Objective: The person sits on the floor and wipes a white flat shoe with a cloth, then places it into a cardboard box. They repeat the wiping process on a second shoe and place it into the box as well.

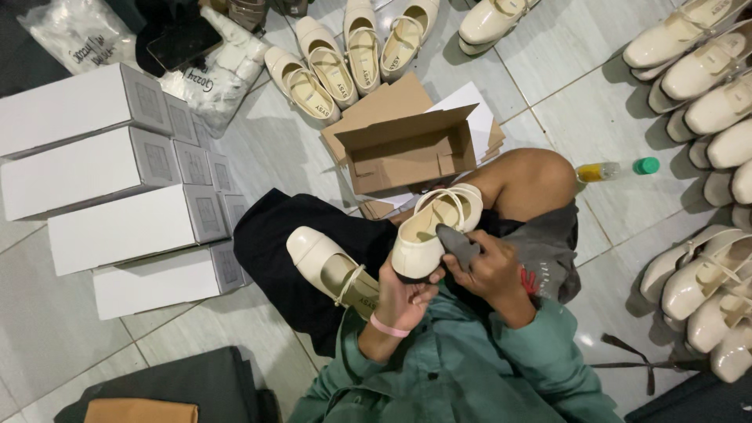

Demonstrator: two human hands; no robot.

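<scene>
I sit cross-legged on a tiled floor. My left hand [403, 298], with a pink band at the wrist, grips the toe of a cream strap shoe [427, 231] from below. My right hand [489, 266] holds a grey cloth [460, 244] pressed against the side of that shoe. A second cream shoe [325, 262] lies on my lap over black fabric, just left of my left hand.
Several white shoe boxes [117, 219] are stacked at the left. An open brown cardboard box [407, 149] stands ahead of my knees. Rows of cream shoes [705, 86] line the right and far side. A small green-capped bottle [615, 169] lies on the tiles.
</scene>
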